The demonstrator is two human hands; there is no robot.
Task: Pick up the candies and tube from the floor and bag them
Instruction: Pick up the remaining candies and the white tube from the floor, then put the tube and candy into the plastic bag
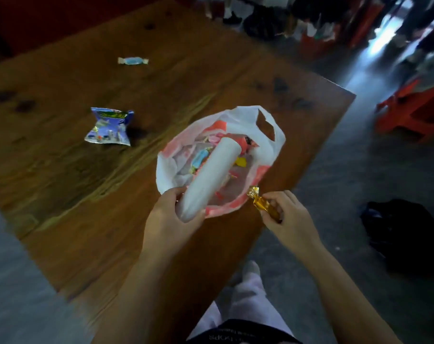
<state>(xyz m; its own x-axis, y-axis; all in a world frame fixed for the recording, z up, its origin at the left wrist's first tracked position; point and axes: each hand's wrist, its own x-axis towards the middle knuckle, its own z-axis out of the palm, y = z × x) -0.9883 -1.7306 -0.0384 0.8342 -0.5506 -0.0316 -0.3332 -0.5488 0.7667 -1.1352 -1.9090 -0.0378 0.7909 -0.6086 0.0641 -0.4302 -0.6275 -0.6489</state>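
One wide-angle view only, worn on the person's head, faces forward and steeply down. It sits close above the left hand (171, 219) and right hand (288, 219), with the wooden bench (61, 170) stretching away to the upper left, the floor (335, 194) along the right side, and the far room (310, 26) blurred at the top

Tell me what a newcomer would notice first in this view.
The eye lands on the white tube, gripped at its near end by the left hand and poking into the open red-and-white plastic bag at centre. Just right of the bag's rim, the right hand pinches a gold-wrapped candy. Farther left on the wooden surface lie a blue packet and, beyond it, a blue-wrapped candy.
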